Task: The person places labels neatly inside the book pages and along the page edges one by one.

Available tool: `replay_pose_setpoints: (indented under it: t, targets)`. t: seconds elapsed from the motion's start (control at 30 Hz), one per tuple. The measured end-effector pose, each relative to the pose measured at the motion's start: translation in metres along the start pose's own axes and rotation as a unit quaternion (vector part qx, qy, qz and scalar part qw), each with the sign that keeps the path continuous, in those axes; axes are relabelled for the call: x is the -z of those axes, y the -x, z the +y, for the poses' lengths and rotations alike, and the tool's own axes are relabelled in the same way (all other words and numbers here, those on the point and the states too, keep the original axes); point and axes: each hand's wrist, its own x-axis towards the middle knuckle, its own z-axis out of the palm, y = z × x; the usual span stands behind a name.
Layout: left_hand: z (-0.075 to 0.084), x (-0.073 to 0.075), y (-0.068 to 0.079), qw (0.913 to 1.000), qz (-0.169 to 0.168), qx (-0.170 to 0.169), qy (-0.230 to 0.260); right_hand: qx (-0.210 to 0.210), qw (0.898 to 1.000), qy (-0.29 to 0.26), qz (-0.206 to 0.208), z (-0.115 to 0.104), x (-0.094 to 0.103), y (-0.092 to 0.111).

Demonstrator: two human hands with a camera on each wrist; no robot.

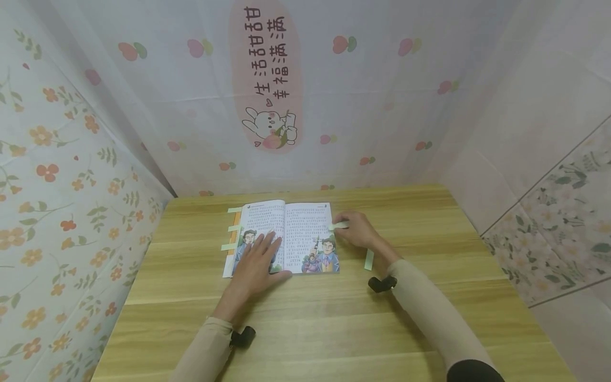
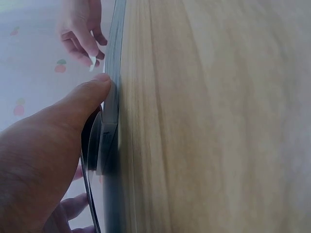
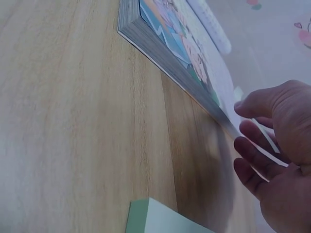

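An open book (image 1: 305,223) lies on the table, text on both pages and coloured figures near the bottom. My left hand (image 1: 255,265) rests spread over the lower left page, its thumb (image 2: 95,90) by the book's bottom edge in the left wrist view. At the right page's outer edge, my right hand (image 1: 358,229) pinches a pale green sticky tab (image 1: 340,225), whose far end overlaps the page. The right wrist view shows the thumb and forefinger on the tab (image 3: 266,135), the other fingers loosely curled.
Several pale green tabs (image 1: 228,247) stick out past the book's left side. A small pad of green sticky notes (image 1: 369,260) lies by my right wrist. Behind the wooden table (image 1: 315,329) hangs a patterned curtain (image 1: 363,106); a floral cloth (image 1: 71,212) hangs at the left.
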Motion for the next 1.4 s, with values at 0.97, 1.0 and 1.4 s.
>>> replay_pose_setpoints:
  t: [0.97,1.0,1.4]
  targets:
    - [-0.002,-0.002,-0.002,0.9999,-0.012,0.005,0.001,-0.008,0.999,0.027,-0.016,-0.005,-0.008,-0.019]
    - [-0.002,-0.002,-0.002,0.9999,-0.012,0.005,0.001,-0.008,0.999,0.029,-0.017,-0.006,-0.008,-0.02]
    - [-0.001,-0.002,-0.002,0.9999,-0.011,0.008,0.006,-0.017,0.998,0.048,-0.031,-0.01,-0.008,-0.024]
